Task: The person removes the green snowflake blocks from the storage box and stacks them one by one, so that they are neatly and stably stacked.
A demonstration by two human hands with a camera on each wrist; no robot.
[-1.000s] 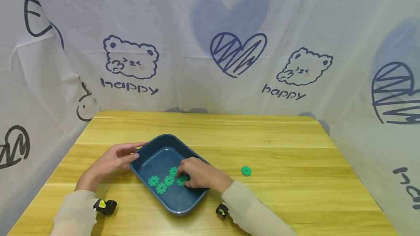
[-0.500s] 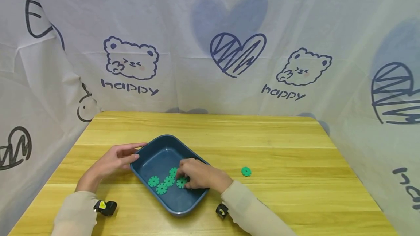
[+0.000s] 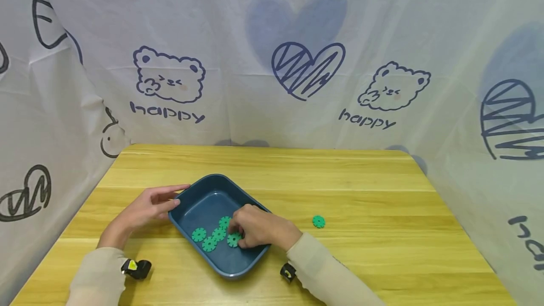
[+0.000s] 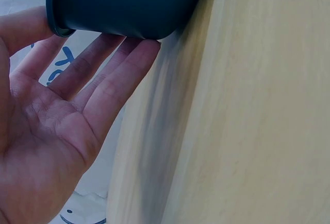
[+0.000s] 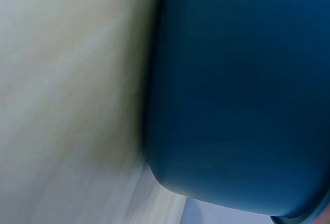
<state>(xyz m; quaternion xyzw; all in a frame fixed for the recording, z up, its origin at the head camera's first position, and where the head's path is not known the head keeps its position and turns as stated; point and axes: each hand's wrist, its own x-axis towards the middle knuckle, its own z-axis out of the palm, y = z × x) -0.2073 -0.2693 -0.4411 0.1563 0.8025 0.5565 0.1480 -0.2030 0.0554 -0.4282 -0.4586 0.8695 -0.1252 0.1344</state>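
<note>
A dark blue rectangular tray [image 3: 229, 266] sits turned at an angle on the table. In it lie several green notched discs, flat snowflake-type pieces; some overlap in a slanting row [image 3: 218, 234], and one disc [image 3: 198, 234] is at the left. My left hand [image 3: 146, 209] holds the tray's left corner, thumb at the rim and fingertips against the outer wall, as the left wrist view shows. My right hand [image 3: 257, 226] reaches over the right wall with curled fingers and pinches a green disc [image 3: 233, 240] near the tray floor; its index fingertip is hidden.
Another green disc [image 3: 318, 221] lies on the wooden table [image 3: 374, 244], right of the tray. A printed cloth [image 3: 242, 103] hangs behind the table and along both sides. The right wrist view is mostly filled by the tray's outer wall [image 5: 232, 95].
The disc at my right fingertips has shifted slightly left and toward the near side. My left hand and the tray hold their place.
</note>
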